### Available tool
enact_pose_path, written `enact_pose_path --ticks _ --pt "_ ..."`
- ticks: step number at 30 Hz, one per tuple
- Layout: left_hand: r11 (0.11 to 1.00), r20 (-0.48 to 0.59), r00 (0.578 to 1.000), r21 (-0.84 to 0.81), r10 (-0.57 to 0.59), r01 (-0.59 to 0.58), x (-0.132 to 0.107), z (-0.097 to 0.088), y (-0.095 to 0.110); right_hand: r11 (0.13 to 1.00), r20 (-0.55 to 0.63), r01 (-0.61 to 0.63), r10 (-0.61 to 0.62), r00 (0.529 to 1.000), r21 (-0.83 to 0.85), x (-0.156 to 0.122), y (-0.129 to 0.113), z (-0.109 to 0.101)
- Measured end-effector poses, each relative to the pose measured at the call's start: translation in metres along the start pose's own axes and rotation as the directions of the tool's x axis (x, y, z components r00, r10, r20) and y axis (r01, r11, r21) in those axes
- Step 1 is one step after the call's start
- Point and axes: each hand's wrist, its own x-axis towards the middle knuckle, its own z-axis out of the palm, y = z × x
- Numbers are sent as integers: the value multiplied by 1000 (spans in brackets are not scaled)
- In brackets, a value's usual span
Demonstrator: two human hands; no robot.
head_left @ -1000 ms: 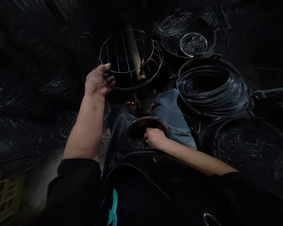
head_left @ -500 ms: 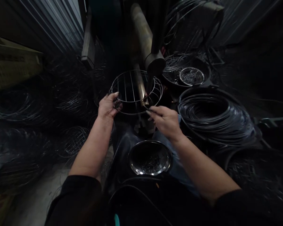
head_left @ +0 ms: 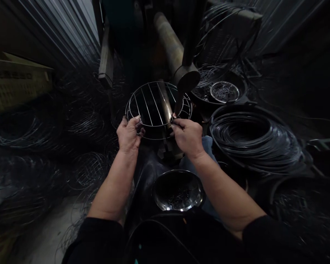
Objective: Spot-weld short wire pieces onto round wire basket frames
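Left fingers (head_left: 136,120) curled round the rack's near-left rim; rack (head_left: 154,126) ran onward, away from both hands. Right fingers (head_left: 179,127) pinched narrow at near-right rim, beside rod (head_left: 179,103); contents untellable. Gap between hands. Bowl (head_left: 159,203) below, apart; coil (head_left: 253,154) edge just rightward.
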Motion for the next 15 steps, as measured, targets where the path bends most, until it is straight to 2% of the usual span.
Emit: enact_pose_path --ticks 2,4,7,15 --pt "1000 10 1000 -6 -3 3 -4 2 -1 981 -36 -71 78 996 178 -6 7 3" --pt "1000 23 1000 -11 -15 15 -5 5 -3 957 -79 -106 131 988 269 -13 12 4" --pt "1000 38 999 -22 -22 23 -5 9 -7 947 -114 -127 167 979 295 -18 15 3" --pt "1000 46 999 -8 -29 30 -2 16 -9 946 -87 -100 132 987 308 -14 25 2"
